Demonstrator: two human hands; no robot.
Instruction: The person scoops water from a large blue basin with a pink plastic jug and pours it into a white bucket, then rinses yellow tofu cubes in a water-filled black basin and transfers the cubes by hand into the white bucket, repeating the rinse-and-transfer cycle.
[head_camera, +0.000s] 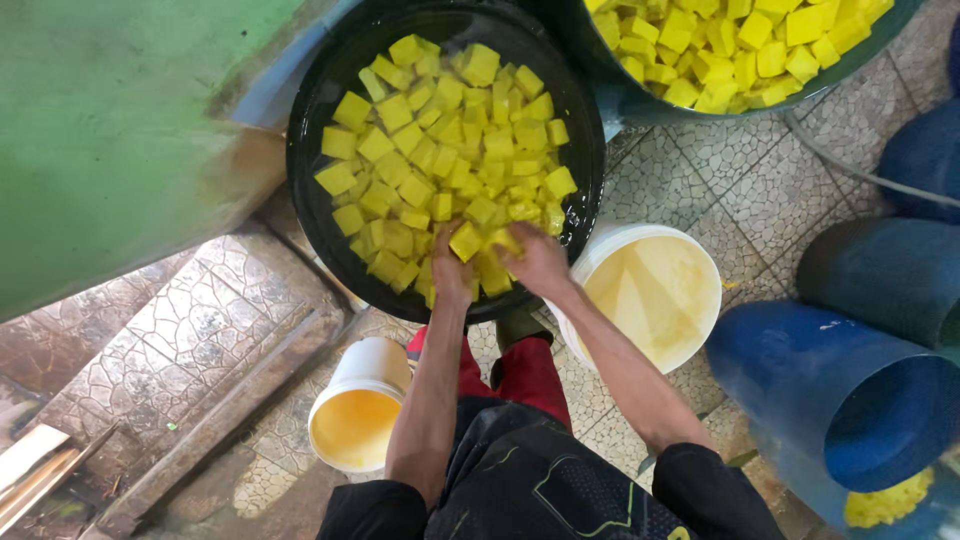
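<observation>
Bare forearms, black short sleeves, black patterned shorts, red trousers

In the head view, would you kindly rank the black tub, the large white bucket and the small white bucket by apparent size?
1. black tub
2. large white bucket
3. small white bucket
Their distances from the camera differ, so true sizes are unsure.

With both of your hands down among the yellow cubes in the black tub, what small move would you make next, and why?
Probably close both hands and lift a scoop. The left hand and right hand are already sunk among the wet yellow cubes at the near rim of the round black tub, and the white plastic bucket stands just right of it.
</observation>
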